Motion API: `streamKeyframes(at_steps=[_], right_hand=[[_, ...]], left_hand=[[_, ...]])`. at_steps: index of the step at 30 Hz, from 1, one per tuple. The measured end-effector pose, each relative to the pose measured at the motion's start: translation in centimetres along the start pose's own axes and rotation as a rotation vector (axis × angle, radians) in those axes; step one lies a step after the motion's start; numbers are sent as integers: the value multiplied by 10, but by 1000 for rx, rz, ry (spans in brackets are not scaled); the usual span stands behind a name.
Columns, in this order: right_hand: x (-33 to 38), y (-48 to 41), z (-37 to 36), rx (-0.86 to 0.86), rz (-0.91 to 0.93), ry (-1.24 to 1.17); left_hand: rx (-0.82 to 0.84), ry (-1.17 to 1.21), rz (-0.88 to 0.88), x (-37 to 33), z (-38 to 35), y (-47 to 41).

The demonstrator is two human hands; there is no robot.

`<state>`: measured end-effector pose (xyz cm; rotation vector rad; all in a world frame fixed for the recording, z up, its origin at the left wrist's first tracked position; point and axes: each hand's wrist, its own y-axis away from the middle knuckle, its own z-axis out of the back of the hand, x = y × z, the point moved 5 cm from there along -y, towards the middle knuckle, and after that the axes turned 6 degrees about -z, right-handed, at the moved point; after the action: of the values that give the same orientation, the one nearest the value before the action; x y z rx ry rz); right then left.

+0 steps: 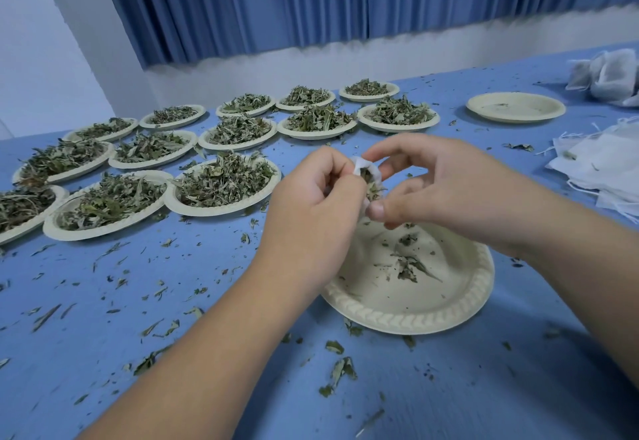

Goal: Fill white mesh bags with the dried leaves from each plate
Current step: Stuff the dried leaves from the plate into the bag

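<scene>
Left hand (311, 197), right of a dozen-odd heaped plates (221, 213), pinches the white mesh bag (359, 164), leaves showing inside. Right hand (449, 190) pinches its other side above a nearly emptied plate (408, 318). Far right, filled bags (608, 76); most remains.

The setting looks like a plain workroom set up for packing dried herbs by hand. A long counter (103, 353) under a blue cover carries rows of paper plates (221, 212) heaped with dried leaves (224, 180), and leaf crumbs are scattered all over it. Flat, empty mesh bags (594, 163) lie stacked at its right edge, with filled bags (608, 76) beyond them. Behind the counter run a bare white wall (311, 62) and a pleated blue curtain (276, 0).
</scene>
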<state>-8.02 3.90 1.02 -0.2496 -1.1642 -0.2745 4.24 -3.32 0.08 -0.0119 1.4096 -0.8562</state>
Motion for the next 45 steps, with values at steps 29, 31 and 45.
streamKeyframes(at_steps=[29,31,45], right_hand=[[-4,0,13,-1,-138,99],[-3,3,23,-4,-143,268],[-24,7,-2,252,-160,1106]], left_hand=[[25,-299,-218,-6,2,4],[-22,-317,-196,-4,8,2],[-107,-541,-224,-2,19,-4]])
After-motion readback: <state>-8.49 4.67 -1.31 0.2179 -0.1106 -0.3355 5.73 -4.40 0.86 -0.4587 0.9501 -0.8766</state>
